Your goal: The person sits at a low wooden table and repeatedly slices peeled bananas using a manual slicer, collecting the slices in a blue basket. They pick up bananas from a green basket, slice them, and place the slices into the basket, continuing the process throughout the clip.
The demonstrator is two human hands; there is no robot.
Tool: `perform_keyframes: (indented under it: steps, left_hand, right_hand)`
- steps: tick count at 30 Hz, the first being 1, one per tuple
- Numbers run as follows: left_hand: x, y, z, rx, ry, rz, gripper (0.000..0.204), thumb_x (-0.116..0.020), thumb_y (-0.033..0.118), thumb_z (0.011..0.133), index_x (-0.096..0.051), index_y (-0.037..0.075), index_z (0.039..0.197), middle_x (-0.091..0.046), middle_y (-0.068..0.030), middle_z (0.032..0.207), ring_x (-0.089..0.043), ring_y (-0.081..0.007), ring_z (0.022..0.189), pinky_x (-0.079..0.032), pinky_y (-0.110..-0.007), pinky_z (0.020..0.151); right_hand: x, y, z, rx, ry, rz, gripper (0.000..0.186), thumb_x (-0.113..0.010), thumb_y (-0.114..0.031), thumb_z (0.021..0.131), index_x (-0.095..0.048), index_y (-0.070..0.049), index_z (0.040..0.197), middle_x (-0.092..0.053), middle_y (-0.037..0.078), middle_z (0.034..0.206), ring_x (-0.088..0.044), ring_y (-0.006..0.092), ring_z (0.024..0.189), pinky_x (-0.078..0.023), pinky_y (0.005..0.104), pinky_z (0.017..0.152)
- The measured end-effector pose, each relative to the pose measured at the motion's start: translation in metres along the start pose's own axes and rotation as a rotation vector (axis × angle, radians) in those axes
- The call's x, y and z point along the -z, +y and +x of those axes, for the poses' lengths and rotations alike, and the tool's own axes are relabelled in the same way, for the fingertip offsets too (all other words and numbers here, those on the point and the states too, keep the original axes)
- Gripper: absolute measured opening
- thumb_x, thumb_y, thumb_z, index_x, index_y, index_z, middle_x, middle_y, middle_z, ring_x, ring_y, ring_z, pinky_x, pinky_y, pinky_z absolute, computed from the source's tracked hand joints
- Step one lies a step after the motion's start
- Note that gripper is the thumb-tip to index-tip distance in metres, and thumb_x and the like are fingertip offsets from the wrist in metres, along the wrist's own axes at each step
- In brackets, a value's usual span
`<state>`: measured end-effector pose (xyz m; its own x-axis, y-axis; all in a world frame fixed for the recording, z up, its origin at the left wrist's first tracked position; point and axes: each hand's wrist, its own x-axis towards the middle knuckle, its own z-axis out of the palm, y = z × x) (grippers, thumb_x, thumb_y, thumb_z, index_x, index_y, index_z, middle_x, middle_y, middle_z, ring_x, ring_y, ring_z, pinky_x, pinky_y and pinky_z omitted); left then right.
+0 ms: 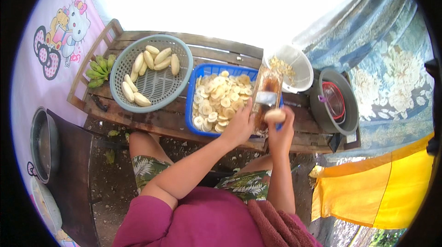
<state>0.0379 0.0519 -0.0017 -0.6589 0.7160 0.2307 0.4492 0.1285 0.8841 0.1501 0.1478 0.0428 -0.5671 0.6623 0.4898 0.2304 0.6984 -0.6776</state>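
A wooden slicer board [268,81] with a metal blade plate lies slantwise over the right side of a blue basket [189,108]. My left hand [239,126] grips the board's left edge near its lower end. In my right hand [281,134] is a peeled banana [275,116], held against the board just below the blade plate. Pale round banana slices [221,95] heap up inside the blue basket. Farther left, a grey-green perforated basket [120,69] holds several whole peeled bananas [162,56].
Everything stands on a slatted wooden bench [216,53]. Unpeeled green bananas [99,69] lie at its left end. A white bucket [301,69] with pale scraps and a grey basin [320,102] holding a red-rimmed container [335,99] stand right. A metal pan [43,145] sits far left.
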Motion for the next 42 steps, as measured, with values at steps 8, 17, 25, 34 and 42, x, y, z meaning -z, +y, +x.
perform_keyframes:
  steps: [8,17,25,34,42]
  left_hand:
    - [0.006,0.006,-0.001,0.051,-0.045,-0.050,0.058,-0.048,0.015,0.099,-0.028,-0.004,0.150,-0.055,-0.0313,0.114,-0.055,-0.0443,0.107,-0.043,-0.045,0.095]
    - [0.005,0.004,-0.001,0.069,-0.066,-0.074,0.058,-0.047,0.017,0.100,-0.026,-0.003,0.150,-0.053,-0.0313,0.120,-0.054,-0.0454,0.110,-0.043,-0.045,0.097]
    - [0.010,0.008,-0.001,0.114,-0.109,-0.074,0.059,-0.047,0.017,0.100,-0.025,-0.003,0.151,-0.052,-0.0332,0.126,-0.052,-0.0442,0.117,-0.041,-0.044,0.101]
    - [0.002,0.003,-0.005,0.083,-0.067,-0.091,0.059,-0.047,0.017,0.100,-0.025,-0.004,0.150,-0.052,-0.0316,0.122,-0.054,-0.0442,0.111,-0.043,-0.044,0.098]
    - [0.008,0.010,-0.001,0.116,-0.097,-0.068,0.058,-0.045,0.016,0.100,-0.025,-0.005,0.150,-0.051,-0.0320,0.128,-0.051,-0.0439,0.119,-0.040,-0.044,0.103]
  right_hand:
    - [-0.028,0.018,0.091,-0.031,-0.009,0.004,0.048,-0.068,-0.008,0.087,-0.045,-0.006,0.130,-0.064,0.024,0.111,-0.064,0.0412,0.102,-0.050,0.0429,0.085]
    - [-0.007,0.004,0.020,0.031,-0.013,-0.099,0.047,-0.074,-0.011,0.082,-0.051,-0.002,0.122,-0.064,0.021,0.108,-0.059,0.0425,0.100,-0.047,0.0469,0.087]
    - [-0.022,0.011,0.075,0.011,-0.031,-0.175,0.050,-0.073,-0.017,0.083,-0.050,-0.009,0.126,-0.065,0.020,0.106,-0.060,0.0395,0.102,-0.040,0.0462,0.097]
    - [-0.016,0.009,0.039,0.052,-0.019,-0.146,0.049,-0.074,-0.013,0.082,-0.050,-0.001,0.123,-0.064,0.023,0.108,-0.059,0.0442,0.100,-0.045,0.0487,0.086]
    - [-0.012,-0.004,0.043,0.002,-0.049,-0.201,0.049,-0.074,-0.017,0.083,-0.050,-0.006,0.124,-0.067,0.020,0.101,-0.063,0.0388,0.099,-0.045,0.0448,0.088]
